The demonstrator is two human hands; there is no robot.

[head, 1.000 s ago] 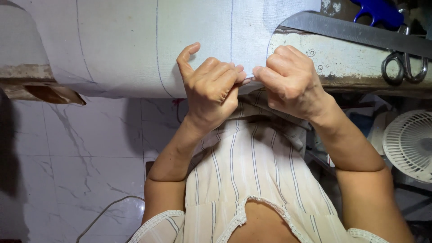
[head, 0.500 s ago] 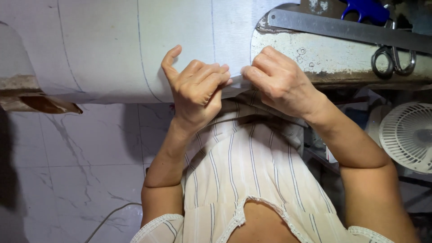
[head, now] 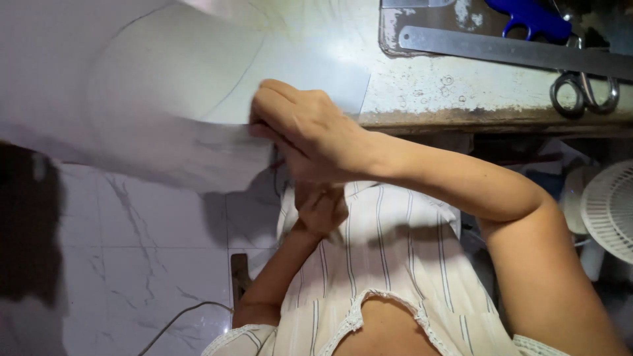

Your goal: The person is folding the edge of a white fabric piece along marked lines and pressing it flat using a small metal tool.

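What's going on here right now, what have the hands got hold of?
A person in a striped top is working a large white sheet of fabric at the edge of a worn workbench. The right hand pinches the sheet's edge where it hangs off the bench. The left hand sits lower, beneath the right wrist and against the person's body; whether it holds anything is hard to tell. A metal ruler, blue-handled scissors and steel scissors lie on the bench, untouched. A white fan stands at the right.

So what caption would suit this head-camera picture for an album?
Right hand grips white fabric at the worktable's edge; left hand is below it.
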